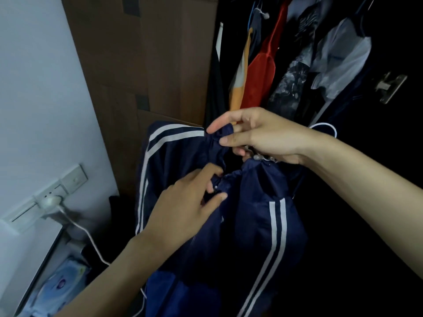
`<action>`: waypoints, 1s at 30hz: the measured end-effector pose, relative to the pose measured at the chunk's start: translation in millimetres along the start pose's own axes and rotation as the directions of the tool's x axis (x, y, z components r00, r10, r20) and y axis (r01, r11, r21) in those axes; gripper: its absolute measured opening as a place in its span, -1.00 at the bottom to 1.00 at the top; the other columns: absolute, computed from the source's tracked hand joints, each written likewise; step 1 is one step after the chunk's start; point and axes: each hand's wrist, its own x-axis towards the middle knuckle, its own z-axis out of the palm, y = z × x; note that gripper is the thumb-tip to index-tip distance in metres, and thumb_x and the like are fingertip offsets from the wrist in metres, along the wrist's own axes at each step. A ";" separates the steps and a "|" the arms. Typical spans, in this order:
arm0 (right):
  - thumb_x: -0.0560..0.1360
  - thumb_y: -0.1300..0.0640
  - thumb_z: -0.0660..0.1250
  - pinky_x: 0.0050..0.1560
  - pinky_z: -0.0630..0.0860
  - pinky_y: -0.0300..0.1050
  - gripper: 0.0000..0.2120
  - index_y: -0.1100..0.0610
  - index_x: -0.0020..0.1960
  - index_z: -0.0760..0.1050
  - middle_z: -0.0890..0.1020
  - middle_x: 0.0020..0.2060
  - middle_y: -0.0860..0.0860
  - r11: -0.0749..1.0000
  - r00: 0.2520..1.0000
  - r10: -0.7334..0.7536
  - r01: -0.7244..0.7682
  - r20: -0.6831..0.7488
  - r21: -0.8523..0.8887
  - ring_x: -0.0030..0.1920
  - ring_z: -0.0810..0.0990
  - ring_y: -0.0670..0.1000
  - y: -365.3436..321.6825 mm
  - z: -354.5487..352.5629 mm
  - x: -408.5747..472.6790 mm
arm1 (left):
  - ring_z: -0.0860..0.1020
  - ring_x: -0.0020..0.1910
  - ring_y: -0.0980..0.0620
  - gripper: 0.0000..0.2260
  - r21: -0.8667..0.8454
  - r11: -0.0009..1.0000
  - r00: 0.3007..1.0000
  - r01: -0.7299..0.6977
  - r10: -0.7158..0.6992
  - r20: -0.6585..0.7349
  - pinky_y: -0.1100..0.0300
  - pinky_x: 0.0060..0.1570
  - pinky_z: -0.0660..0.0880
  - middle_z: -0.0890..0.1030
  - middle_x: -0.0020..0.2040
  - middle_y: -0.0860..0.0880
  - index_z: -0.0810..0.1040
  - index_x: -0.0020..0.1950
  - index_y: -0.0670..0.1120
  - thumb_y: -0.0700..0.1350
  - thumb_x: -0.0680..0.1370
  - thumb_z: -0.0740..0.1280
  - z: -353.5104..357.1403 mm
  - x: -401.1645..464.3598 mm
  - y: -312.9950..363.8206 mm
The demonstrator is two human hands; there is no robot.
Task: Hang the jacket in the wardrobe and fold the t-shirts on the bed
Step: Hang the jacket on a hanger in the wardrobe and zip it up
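Both hands pinch navy jacket [251, 213] collar: left hand [183, 216], right hand [263, 136]; hanging clothes [263, 72] crowd wardrobe behind; wall socket [52, 197] at left.

No legible text, label, brand or number on anything in view.

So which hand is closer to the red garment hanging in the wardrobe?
Right. The right hand grips the navy jacket's collar just below the red garment. The left hand pinches the jacket lower down and to the left, farther away.
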 end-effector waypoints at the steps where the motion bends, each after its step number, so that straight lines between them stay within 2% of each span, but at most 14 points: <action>1: 0.61 0.22 0.37 -0.24 0.41 -0.01 -0.77 -0.02 0.20 0.63 0.51 -0.31 0.10 1.000 1.000 -0.025 0.025 0.006 -0.010 -0.28 0.46 0.07 -5.1 -1.9 0.0 | 0.56 -0.22 0.15 -0.75 0.073 0.996 0.997 -0.057 0.060 -0.045 0.04 -0.26 0.58 0.53 -0.05 0.16 0.37 0.26 0.18 0.13 0.62 0.29 6.0 7.3 0.6; 3: 0.62 0.22 0.36 -0.27 0.46 -0.12 -0.77 0.00 0.21 0.61 0.49 -0.33 0.10 0.995 0.998 -0.064 0.063 -0.005 -0.082 -0.33 0.47 -0.01 -12.7 -6.1 -0.4 | 0.58 -0.27 0.02 -0.85 0.241 0.962 0.978 -0.130 0.165 -0.129 0.05 -0.42 0.54 0.53 -0.11 0.09 0.43 0.17 0.04 0.03 0.64 0.29 14.0 19.5 -0.7; 5: 0.63 0.23 0.33 -0.28 0.48 -0.18 -0.77 0.00 0.22 0.61 0.47 -0.34 0.08 0.986 0.995 -0.095 0.092 -0.017 -0.140 -0.34 0.46 -0.03 -15.5 -12.4 0.5 | 0.57 -0.33 0.01 -0.91 0.346 0.925 0.963 -0.156 0.221 -0.157 0.13 -0.54 0.46 0.54 -0.13 0.03 0.49 0.08 -0.03 -0.04 0.63 0.32 14.7 26.4 -1.8; 9: 0.62 0.29 0.25 -0.29 0.49 -0.14 -0.70 -0.02 0.21 0.60 0.54 -0.32 0.11 0.982 0.997 -0.069 0.064 -0.023 -0.176 -0.32 0.50 0.00 -14.5 -33.4 3.4 | 0.54 -0.29 0.04 -0.95 0.399 0.881 0.944 -0.254 0.316 -0.095 0.10 -0.54 0.49 0.52 -0.10 0.02 0.47 0.04 -0.05 -0.09 0.68 0.27 10.3 31.1 -2.1; 13: 0.57 0.40 0.17 -0.44 0.45 -0.23 -0.60 0.03 0.23 0.57 0.57 -0.31 0.11 0.942 0.993 -0.109 0.091 -0.039 -0.324 -0.46 0.51 -0.13 -10.5 -43.5 6.4 | 0.54 -0.35 0.11 -0.86 0.326 0.896 0.946 -0.303 0.324 -0.009 0.14 -0.43 0.51 0.54 -0.18 0.12 0.46 -0.05 0.04 0.04 0.66 0.20 4.4 34.7 9.0; 16: 0.53 0.34 0.23 -0.20 0.54 -0.05 -0.64 -0.02 0.17 0.58 0.67 -0.16 0.03 0.850 0.974 -0.209 0.134 -0.092 -0.509 -0.24 0.60 -0.04 -11.0 -48.5 15.2 | 0.54 -0.14 0.16 -0.87 0.248 0.925 0.913 -0.288 0.344 -0.222 0.30 -0.11 0.44 0.60 -0.07 0.13 0.56 0.03 0.04 0.06 0.57 0.31 -23.9 53.0 30.1; 17: 0.51 0.30 0.26 -0.14 0.49 -0.09 -0.67 -0.04 0.15 0.57 0.66 -0.13 -0.01 0.829 0.966 -0.234 0.142 -0.106 -0.541 -0.17 0.58 -0.05 -13.0 -50.4 17.8 | 0.52 -0.01 0.11 -0.77 0.273 0.930 0.899 -0.244 0.323 -0.296 0.24 0.01 0.40 0.59 0.04 0.08 0.56 0.14 0.01 0.07 0.55 0.35 -35.6 67.4 30.3; 19: 0.49 0.23 0.28 -0.10 0.40 -0.11 -0.68 -0.09 0.16 0.49 0.59 -0.12 -0.07 0.790 0.951 -0.285 0.162 -0.121 -0.591 -0.09 0.53 -0.03 -18.4 -53.5 20.5 | 0.50 0.16 -0.02 -0.54 0.383 0.917 0.939 -0.109 0.221 -0.262 0.00 0.15 0.41 0.55 0.20 -0.01 0.47 0.33 0.03 0.25 0.54 0.31 -55.6 101.6 23.6; 21: 0.46 0.21 0.28 -0.14 0.41 -0.03 -0.65 -0.09 0.18 0.40 0.53 -0.12 -0.06 0.734 0.931 -0.333 0.155 -0.151 -0.661 -0.07 0.53 0.05 -24.7 -56.6 18.9 | 0.61 0.03 -0.04 -0.40 0.397 0.915 0.983 -0.068 0.129 -0.130 -0.07 0.03 0.53 0.63 0.05 0.04 0.49 0.23 0.10 0.50 0.50 0.02 -67.8 130.1 16.7; 23: 0.45 0.24 0.29 -0.10 0.45 0.00 -0.66 -0.03 0.18 0.40 0.51 -0.06 -0.07 0.662 0.892 -0.410 0.148 -0.189 -0.735 -0.02 0.54 0.06 -28.8 -60.8 15.5 | 0.64 -0.19 0.03 -0.28 0.349 0.933 0.981 -0.090 0.143 -0.130 -0.01 -0.24 0.57 0.65 -0.16 0.10 0.55 0.11 0.11 0.54 0.47 -0.18 -68.1 144.9 6.2; 24: 0.45 0.25 0.29 -0.04 0.48 -0.01 -0.68 0.01 0.16 0.44 0.50 -0.02 -0.06 0.625 0.856 -0.470 0.151 -0.214 -0.766 0.02 0.53 0.05 -29.4 -61.8 13.6 | 0.63 -0.26 0.06 -0.29 0.358 0.928 0.971 -0.104 0.173 -0.167 0.02 -0.32 0.55 0.64 -0.21 0.13 0.56 0.09 0.11 0.52 0.48 -0.20 -68.9 149.4 5.2; 26: 0.42 0.27 0.30 0.09 0.45 -0.02 -0.72 0.04 0.10 0.51 0.52 0.02 -0.07 0.583 0.725 -0.620 0.168 -0.302 -0.795 0.08 0.50 0.02 -26.1 -57.9 5.3 | 0.60 -0.30 0.10 -0.34 0.380 0.918 0.949 -0.110 0.211 -0.235 0.08 -0.38 0.51 0.63 -0.24 0.14 0.58 0.09 0.11 0.50 0.51 -0.14 -71.1 158.1 6.5; 28: 0.40 0.26 0.34 0.14 0.39 -0.09 -0.76 0.01 0.01 0.55 0.54 -0.01 -0.13 0.651 0.536 -0.703 0.219 -0.468 -0.726 0.07 0.50 -0.05 -16.9 -51.4 -13.7 | 0.62 -0.24 0.07 -0.40 0.340 0.936 0.943 -0.092 0.192 -0.273 0.09 -0.34 0.49 0.66 -0.20 0.13 0.61 0.11 0.09 0.45 0.50 -0.02 -72.5 166.8 5.6; 30: 0.41 0.20 0.41 0.15 0.41 -0.11 -0.81 -0.04 -0.03 0.56 0.56 -0.05 -0.21 0.742 0.334 -0.670 0.262 -0.663 -0.618 0.07 0.53 -0.10 -2.5 -55.1 -38.6 | 0.64 -0.15 0.11 -0.45 0.270 0.958 0.947 -0.094 0.170 -0.273 0.08 -0.28 0.52 0.69 -0.14 0.15 0.62 0.12 0.13 0.43 0.49 0.03 -74.6 178.5 3.2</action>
